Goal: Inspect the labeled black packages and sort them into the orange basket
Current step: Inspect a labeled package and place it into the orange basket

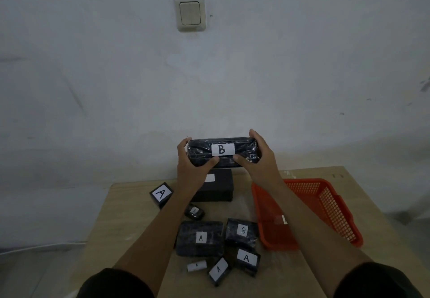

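- Head view. Hidden or unclear: the left forearm crosses the big black box [215, 186] at the table's far edge; its white label is washed out, unreadable. The small dark packet [195, 212] beside that forearm has a blurred label. The right forearm covers most of a white label [284, 219] inside the orange basket [325, 204]; what it is stuck to cannot be made out.
- Task item: the black wrapped package marked "B" [223, 150] is held up above the table's far edge, long side level, label toward the camera.
- Left hand [192, 161] grips its left end, thumb curled under the front, fingers behind. Right hand [259, 158] grips the right end the same way.
- Edges and room: the wooden table [130, 207] shows bare surface left of the pile; the basket sits at right, tilted, near the right edge.
- Readable labels: cube "A" [161, 194]; flat package "A" [200, 237]; package with an upside-down "B" [242, 230]; package "A" [247, 259]; small box "A" [218, 269].
- The white roll [196, 266] bears a tiny mark, illegible.
- A light switch [190, 12] is on the wall.
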